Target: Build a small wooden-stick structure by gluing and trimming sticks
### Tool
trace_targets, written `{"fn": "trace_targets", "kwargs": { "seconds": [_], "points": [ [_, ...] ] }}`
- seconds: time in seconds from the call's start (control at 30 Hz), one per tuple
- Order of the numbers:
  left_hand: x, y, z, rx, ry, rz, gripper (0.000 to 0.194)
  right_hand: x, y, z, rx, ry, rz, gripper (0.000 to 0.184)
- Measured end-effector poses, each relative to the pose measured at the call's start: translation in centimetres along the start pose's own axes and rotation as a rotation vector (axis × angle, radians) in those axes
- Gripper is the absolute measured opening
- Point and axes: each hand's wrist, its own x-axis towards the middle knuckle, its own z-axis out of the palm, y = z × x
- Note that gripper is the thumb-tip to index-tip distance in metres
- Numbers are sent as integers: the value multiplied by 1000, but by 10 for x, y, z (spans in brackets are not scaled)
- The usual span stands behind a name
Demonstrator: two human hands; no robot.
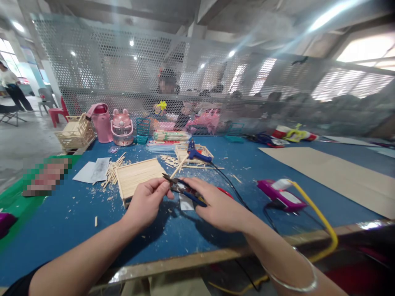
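Head view: the right hand (217,203) was clamped around the handles of blue-handled pliers (193,196), their tips at the left hand (149,201). The left grip was together, apparently on the near end of a wooden stick (179,166). A slatted wooden panel (140,174) lay just beyond it on the table (117,234). Step in hand, as judged: trimming the stick. The next move appeared to call for a steady pinch, fingertips clear of the blades.
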Motion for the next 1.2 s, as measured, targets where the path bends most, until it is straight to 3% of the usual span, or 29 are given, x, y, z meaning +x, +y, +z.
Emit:
{"fn": "trace_targets", "kwargs": {
  "seconds": [0.37, 0.5, 0.6, 0.77, 0.93, 1.1, 1.2],
  "points": [
    [-5, 4, 4, 56, 8, 64, 28, 5, 4, 7, 8, 53, -89, 64],
    [-5, -2, 3, 212, 41, 68, 38, 5, 4, 15, -71, 97, -95, 61],
    [-3, -7, 4, 258, 64, 14, 41, 5, 3, 21, -224, 169, -67, 64],
    [-1, -8, 9, 153, 17, -147, 44, 3, 5, 24, -501, 299, -14, 60],
    [-1, -1, 7, 288, -14, 11, 41, -3, 5, 21, -61, 214, -26, 58],
    [-6, 3, 6, 290, -99, 62, 41, -8, 3, 4, 395, -132, 31, 27],
    [-10, 6, 7, 288, -118, 100, 37, -5, 11, -9, 346, -149, 101, 26]
  ]
}}
